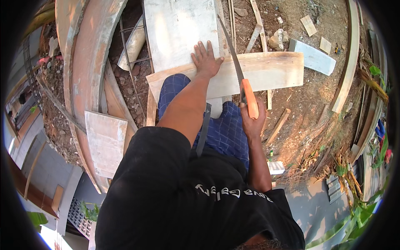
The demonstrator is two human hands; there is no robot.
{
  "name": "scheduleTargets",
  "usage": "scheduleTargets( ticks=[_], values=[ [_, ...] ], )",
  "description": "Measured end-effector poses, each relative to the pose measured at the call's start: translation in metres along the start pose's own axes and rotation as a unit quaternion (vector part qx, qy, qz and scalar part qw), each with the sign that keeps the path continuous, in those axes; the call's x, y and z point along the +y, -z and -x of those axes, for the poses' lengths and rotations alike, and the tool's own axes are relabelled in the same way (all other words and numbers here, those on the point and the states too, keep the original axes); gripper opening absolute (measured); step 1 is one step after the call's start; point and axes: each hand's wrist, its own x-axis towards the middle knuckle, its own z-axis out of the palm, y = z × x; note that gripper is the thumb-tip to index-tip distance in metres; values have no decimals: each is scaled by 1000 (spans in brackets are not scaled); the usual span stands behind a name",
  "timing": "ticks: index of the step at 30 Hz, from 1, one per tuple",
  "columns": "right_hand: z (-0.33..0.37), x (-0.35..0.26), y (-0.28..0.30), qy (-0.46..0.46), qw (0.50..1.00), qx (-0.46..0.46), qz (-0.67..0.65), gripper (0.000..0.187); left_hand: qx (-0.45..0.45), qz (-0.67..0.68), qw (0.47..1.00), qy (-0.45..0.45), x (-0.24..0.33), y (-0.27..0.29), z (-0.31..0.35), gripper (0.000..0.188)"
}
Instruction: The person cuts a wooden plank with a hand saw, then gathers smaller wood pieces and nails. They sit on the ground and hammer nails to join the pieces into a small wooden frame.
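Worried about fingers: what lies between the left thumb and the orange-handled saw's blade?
Only a bare stretch of pale wooden plank, in the head view.

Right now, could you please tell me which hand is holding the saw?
The right hand, gripping the orange-handled saw; the left hand lies spread, holding no tool.

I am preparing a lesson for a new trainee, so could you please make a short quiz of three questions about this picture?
1. The saw has a handle of which colour? A) green; B) orange; C) black.
2. True or false: the left hand is clenched in a fist.
3. Which hand holds the saw?

Key:
1. B.
2. False; the left hand is open, with its fingers spread.
3. The right hand.
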Motion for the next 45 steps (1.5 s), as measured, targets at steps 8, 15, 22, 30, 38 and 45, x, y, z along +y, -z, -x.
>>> scheduleTargets(
  ticks=[8,15,22,30,38,45],
  values=[
    [-8,2,-12,62,998,24,20,32,23,23,999,-9,3,4,-20,84],
    [27,9,-9,17,999,29,16,35,43,38,998,-21,-4,-8,1,80],
    [65,-4,26,44,996,52,53,35,114,102,985,-77,-25,-23,4,81],
    [101,18,94,79,996,30,13,35,190,27,975,-111,-27,-11,25,38],
    [116,42,102,67,996,53,-35,32,155,-68,982,-87,7,-16,19,43],
    [121,21,76,57,997,54,-4,33,111,9,990,-87,3,1,20,59]
  ],
)
